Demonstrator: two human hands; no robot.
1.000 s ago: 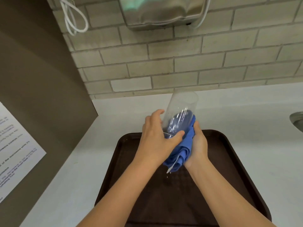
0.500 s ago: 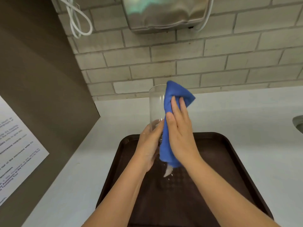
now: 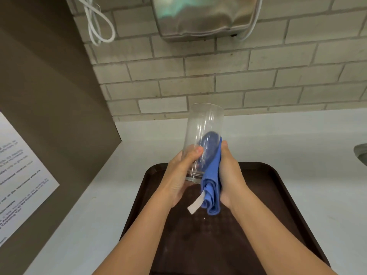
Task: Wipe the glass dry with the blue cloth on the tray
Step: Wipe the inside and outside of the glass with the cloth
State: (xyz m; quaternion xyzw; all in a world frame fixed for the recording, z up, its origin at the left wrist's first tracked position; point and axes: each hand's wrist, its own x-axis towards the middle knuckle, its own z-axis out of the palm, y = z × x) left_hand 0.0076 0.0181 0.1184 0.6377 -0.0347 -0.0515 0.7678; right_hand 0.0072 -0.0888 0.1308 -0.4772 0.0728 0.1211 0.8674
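Note:
A tall clear glass [image 3: 204, 126] is held nearly upright above the far end of the dark brown tray [image 3: 278, 205], its open mouth up. My left hand [image 3: 179, 176] grips its lower half from the left, thumb across the front. My right hand [image 3: 230, 173] presses the blue cloth [image 3: 211, 181] against the glass's right side near the base. Part of the cloth shows blue through the glass wall. A white label hangs from the cloth's lower end.
A white counter [image 3: 297, 139] surrounds the tray and meets a tiled wall. A steel hand dryer [image 3: 202, 14] and a white cable [image 3: 97, 22] hang above. A brown panel with a printed notice [image 3: 17, 169] stands at the left. A sink edge [image 3: 361, 153] shows at the right.
The cloth and my right hand slid down from the glass's rim to its lower right side. The glass has stayed in my left hand and tilted slightly.

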